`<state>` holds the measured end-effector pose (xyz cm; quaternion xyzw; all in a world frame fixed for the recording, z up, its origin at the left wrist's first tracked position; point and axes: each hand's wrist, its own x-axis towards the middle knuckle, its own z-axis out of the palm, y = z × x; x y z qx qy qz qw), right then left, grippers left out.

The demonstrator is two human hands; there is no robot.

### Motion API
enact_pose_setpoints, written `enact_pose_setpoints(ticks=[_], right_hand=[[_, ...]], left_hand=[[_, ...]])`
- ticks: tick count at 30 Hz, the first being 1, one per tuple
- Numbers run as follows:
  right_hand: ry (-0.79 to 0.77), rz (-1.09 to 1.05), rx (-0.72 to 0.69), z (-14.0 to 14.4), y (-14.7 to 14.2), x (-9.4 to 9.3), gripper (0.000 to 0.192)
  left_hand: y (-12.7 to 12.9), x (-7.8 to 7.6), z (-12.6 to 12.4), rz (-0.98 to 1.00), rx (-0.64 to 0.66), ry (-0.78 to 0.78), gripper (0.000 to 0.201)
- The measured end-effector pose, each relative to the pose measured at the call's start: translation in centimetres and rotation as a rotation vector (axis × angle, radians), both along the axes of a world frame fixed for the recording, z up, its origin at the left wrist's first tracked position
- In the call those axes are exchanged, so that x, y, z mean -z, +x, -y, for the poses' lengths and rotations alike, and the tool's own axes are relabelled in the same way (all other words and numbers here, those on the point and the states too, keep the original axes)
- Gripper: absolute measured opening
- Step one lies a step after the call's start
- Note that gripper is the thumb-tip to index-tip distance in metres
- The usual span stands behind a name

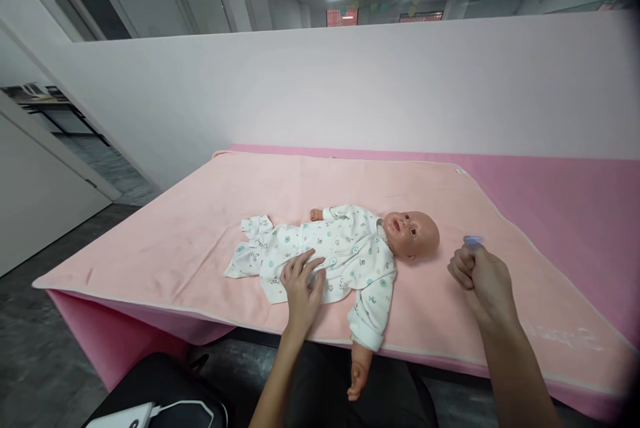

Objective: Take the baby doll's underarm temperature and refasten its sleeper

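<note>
- Baby doll point(333, 245) lies on its back on a peach blanket point(175, 215), head toward the person's right, in a white printed outfit point(373, 275); its nearer arm reaches over the edge.
- Left hand point(303, 285) rests on the outfit at the doll's middle, fingers loosely spread, gripping nothing.
- Right hand point(483, 275), beyond the doll's head, is curled in a fist around a small bluish object point(473, 241), too blurred to identify.
</note>
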<state>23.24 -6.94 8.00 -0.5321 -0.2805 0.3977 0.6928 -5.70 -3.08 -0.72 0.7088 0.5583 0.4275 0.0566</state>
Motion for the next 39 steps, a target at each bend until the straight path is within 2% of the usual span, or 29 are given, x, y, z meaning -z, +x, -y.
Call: enact_pose_setpoints(ticks=[6,10,12,19,26,31,39], right_hand=[[-0.077,-0.046,-0.251,0.2,-0.7,0.4,0.047],[-0.106,-0.07,-0.297,0.3,-2.1,0.6,0.049],[-0.092,-0.058,-0.273,0.3,-2.5,0.4,0.049],[-0.088,-0.096,-0.37,0.1,-2.5,0.0,0.05],[-0.054,0.01,-0.23,0.5,-3.1,-0.5,0.05],[-0.056,-0.035,-0.256,0.5,-2.7,-0.8,0.05],[-0.128,-0.034,-0.279,-0.5,-2.2,0.3,0.046]], left_hand=[[-0.1,0.1,0.0,-0.001,0.005,0.006,0.021],[-0.1,0.1,0.0,-0.012,-0.003,0.015,0.02],[0.0,0.1,0.0,-0.013,-0.003,0.012,0.02],[0.0,0.0,0.0,0.003,0.001,-0.005,0.02],[0.0,0.0,0.1,0.004,0.005,-0.002,0.02],[0.0,0.1,0.0,0.003,0.002,0.012,0.019],[-0.1,0.2,0.1,0.009,0.015,0.037,0.019]])
